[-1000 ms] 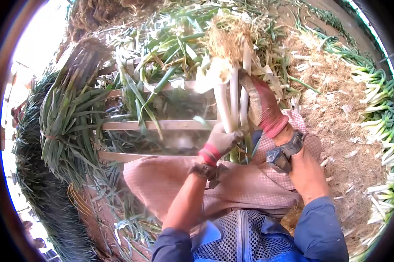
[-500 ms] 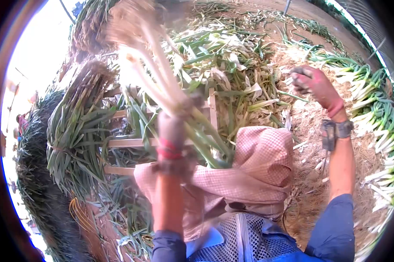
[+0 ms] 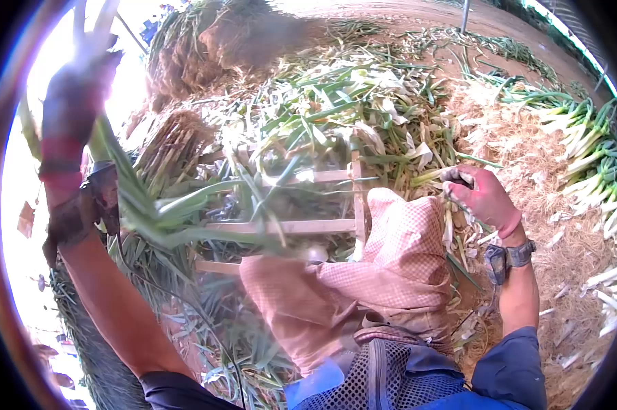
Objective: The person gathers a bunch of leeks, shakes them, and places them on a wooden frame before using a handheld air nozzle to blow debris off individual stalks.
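My left hand (image 3: 76, 102), in a dirty reddish glove, is raised at the far left and closed round a bunch of green onions (image 3: 141, 198). Their pale stalks point up past the top edge, and the long green leaves hang down and bend to the right, smeared by motion. My right hand (image 3: 483, 197), gloved in pink with dirty fingertips, is held just right of my knee, above the peelings. Its fingers are curled in, and I cannot make out anything in them. Dark devices are strapped to both wrists.
Between my legs and the peelings pile (image 3: 349, 89) stands a wooden frame (image 3: 288, 227). Rooty bundles of onions (image 3: 206, 51) lie at the back left. Trimmed green onions (image 3: 582, 150) line the right side, beside a heap of cut roots (image 3: 527, 171). Checked cloth (image 3: 397, 266) covers my legs.
My left hand has swung from above my lap up to the far left, carrying the green onions. My right hand has come down and slightly left. The view has shifted a little.
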Demonstrator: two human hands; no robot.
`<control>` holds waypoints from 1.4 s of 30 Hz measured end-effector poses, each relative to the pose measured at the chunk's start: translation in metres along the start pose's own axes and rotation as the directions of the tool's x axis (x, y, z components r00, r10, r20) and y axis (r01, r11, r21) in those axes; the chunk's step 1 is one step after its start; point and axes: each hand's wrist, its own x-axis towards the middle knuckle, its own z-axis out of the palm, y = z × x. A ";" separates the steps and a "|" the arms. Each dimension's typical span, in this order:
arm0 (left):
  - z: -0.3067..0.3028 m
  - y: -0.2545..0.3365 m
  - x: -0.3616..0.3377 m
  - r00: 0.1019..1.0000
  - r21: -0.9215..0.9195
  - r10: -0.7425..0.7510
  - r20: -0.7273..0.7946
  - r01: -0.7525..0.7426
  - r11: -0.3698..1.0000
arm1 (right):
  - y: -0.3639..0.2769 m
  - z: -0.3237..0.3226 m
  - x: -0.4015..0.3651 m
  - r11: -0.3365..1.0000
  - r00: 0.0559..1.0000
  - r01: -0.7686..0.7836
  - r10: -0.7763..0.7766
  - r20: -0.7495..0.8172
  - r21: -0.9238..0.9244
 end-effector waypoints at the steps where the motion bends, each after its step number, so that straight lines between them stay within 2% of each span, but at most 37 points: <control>1: 0.009 -0.013 0.001 0.986 0.306 0.158 0.045 -0.164 0.938 | -0.008 0.006 0.002 1.000 1.000 0.014 -0.014 0.006 0.006; 2: 0.012 0.001 -0.009 0.987 0.319 0.115 0.109 -0.144 0.937 | -0.020 0.012 0.004 0.998 0.999 0.047 -0.048 0.010 0.046; 3: 0.020 0.028 -0.028 0.983 0.268 -0.006 0.181 -0.044 0.962 | -0.029 0.018 0.006 0.993 0.997 0.078 -0.079 0.012 0.087; 4: 0.030 0.052 -0.045 0.961 0.229 -0.112 0.254 0.053 0.972 | -0.030 0.024 0.010 0.981 0.983 0.180 -0.181 0.004 0.076; 7: 0.072 0.110 -0.096 0.821 0.159 -0.304 0.484 0.259 0.953 | -0.047 0.040 0.015 0.966 0.968 0.248 -0.250 0.030 0.077; 9: 0.098 0.132 -0.120 0.483 0.216 -0.465 0.742 0.485 0.848 | -0.059 0.057 0.018 0.960 0.962 0.267 -0.270 0.029 0.086; 11: 0.096 0.161 -0.142 0.418 0.003 -0.322 0.850 0.606 0.795 | -0.070 0.074 0.022 0.948 0.950 0.306 -0.310 0.037 0.088; 12: 0.104 0.164 -0.161 0.409 0.011 -0.329 0.851 0.612 0.791 | -0.069 0.084 0.028 0.933 0.933 0.355 -0.357 0.046 0.059; 13: 0.124 0.164 -0.188 0.446 -0.045 -0.321 0.835 0.636 0.770 | -0.070 0.097 0.032 0.933 0.932 0.353 -0.357 0.058 0.063; 14: 0.139 0.165 -0.211 0.482 -0.102 -0.315 0.817 0.659 0.745 | -0.074 0.111 0.036 0.908 0.908 0.418 -0.418 0.029 -0.005; 15: 0.145 0.168 -0.226 0.421 -0.071 -0.321 0.848 0.691 0.719 | -0.082 0.124 0.039 0.874 0.876 0.481 -0.482 0.004 -0.074; 16: 0.146 0.176 -0.233 0.406 -0.054 -0.330 0.852 0.695 0.716 | -0.101 0.129 0.037 0.858 0.875 0.480 -0.483 0.034 -0.183; 17: 0.147 0.184 -0.239 0.392 -0.035 -0.342 0.854 0.698 0.715 | -0.104 0.139 0.037 0.853 0.870 0.490 -0.491 0.044 -0.177; 19: 0.173 0.180 -0.296 0.644 -0.375 -0.276 0.714 0.684 0.626 | -0.119 0.165 0.046 0.656 0.760 0.579 -0.649 0.029 -0.484; 20: 0.178 0.183 -0.309 0.656 -0.405 -0.287 0.699 0.693 0.597 | -0.129 0.171 0.048 0.644 0.814 0.554 -0.553 0.180 -0.528; 21: 0.181 0.186 -0.310 0.667 -0.434 -0.298 0.683 0.699 0.568 | -0.133 0.183 0.054 0.686 0.850 0.524 -0.456 0.264 -0.505; 22: 0.169 0.190 -0.289 0.586 -0.234 -0.291 0.756 0.658 0.716 | -0.124 0.197 0.062 0.644 0.822 0.569 -0.464 0.331 -0.510; 23: 0.154 0.193 -0.272 0.483 -0.034 -0.302 0.822 0.571 0.820 | -0.122 0.202 0.068 0.733 0.822 0.563 -0.451 0.347 -0.382; 24: 0.149 0.190 -0.275 0.484 -0.048 -0.309 0.819 0.594 0.803 | -0.097 0.216 0.083 0.696 0.792 0.609 -0.560 0.244 -0.380; 25: 0.145 0.190 -0.283 0.485 -0.069 -0.307 0.819 0.615 0.785 | -0.091 0.209 0.095 0.573 0.726 0.637 -0.670 0.153 -0.515; 26: 0.145 0.188 -0.296 0.445 -0.013 -0.338 0.829 0.620 0.785 | -0.077 0.201 0.114 0.695 0.819 0.539 -0.564 0.104 -0.476; 27: 0.137 0.185 -0.303 0.445 -0.011 -0.345 0.826 0.625 0.780 | -0.042 0.195 0.144 0.670 0.842 0.430 -0.540 0.000 -0.605; 28: 0.127 0.181 -0.307 0.391 0.004 -0.337 0.857 0.647 0.762 | -0.033 0.173 0.160 0.759 0.911 0.261 -0.398 -0.108 -0.597; 29: 0.118 0.176 -0.315 0.332 0.022 -0.326 0.885 0.670 0.742 | -0.010 0.156 0.182 0.792 0.925 0.092 -0.293 -0.243 -0.604; 30: 0.114 0.170 -0.326 0.332 -0.005 -0.321 0.887 0.702 0.712 | 0.015 0.136 0.196 0.755 0.907 0.029 -0.295 -0.300 -0.655; 31: 0.109 0.163 -0.330 0.334 -0.001 -0.334 0.881 0.709 0.706 | 0.041 0.122 0.204 0.792 0.883 0.103 -0.351 -0.311 -0.602; 32: 0.101 0.160 -0.333 0.330 -0.051 -0.339 0.881 0.779 0.625 | -0.006 0.120 0.177 0.813 0.959 0.023 -0.184 -0.218 -0.582; 33: 0.096 0.159 -0.336 0.325 -0.101 -0.340 0.883 0.837 0.537 | -0.059 0.122 0.143 0.818 0.993 -0.065 -0.002 -0.117 -0.572; 34: 0.098 0.155 -0.337 0.317 -0.152 -0.327 0.890 0.883 0.445 | -0.065 0.133 0.136 0.823 0.992 0.120 -0.076 0.102 -0.555; 35: 0.099 0.154 -0.338 0.318 -0.152 -0.332 0.888 0.884 0.442 | -0.091 0.148 0.121 0.727 0.947 0.218 0.003 0.320 -0.651; 36: 0.100 0.155 -0.336 0.326 -0.234 -0.278 0.904 0.919 0.317 | -0.073 0.172 0.115 0.686 0.868 0.474 -0.259 0.424 -0.551; 37: 0.103 0.156 -0.332 0.345 -0.307 -0.223 0.912 0.933 0.186 | -0.075 0.194 0.102 0.788 0.871 0.392 -0.149 0.469 -0.476; 38: 0.108 0.158 -0.332 0.362 -0.346 -0.178 0.915 0.931 0.119 | -0.062 0.215 0.104 0.893 0.810 0.403 -0.246 0.533 -0.201; 39: 0.112 0.161 -0.334 0.381 -0.378 -0.134 0.915 0.925 0.048 | -0.033 0.241 0.111 0.856 0.718 0.462 -0.514 0.470 0.231; 40: 0.121 0.160 -0.342 0.342 -0.341 -0.102 0.934 0.940 0.027 | -0.051 0.239 0.107 0.886 0.795 0.130 -0.362 0.487 0.446; 41: 0.127 0.159 -0.349 0.302 -0.303 -0.071 0.951 0.953 0.008 | -0.075 0.238 0.100 0.766 0.815 -0.211 -0.205 0.542 0.607; 42: 0.127 0.162 -0.354 0.306 -0.306 -0.074 0.949 0.952 0.010 | -0.085 0.238 0.097 0.767 0.816 -0.207 -0.208 0.540 0.607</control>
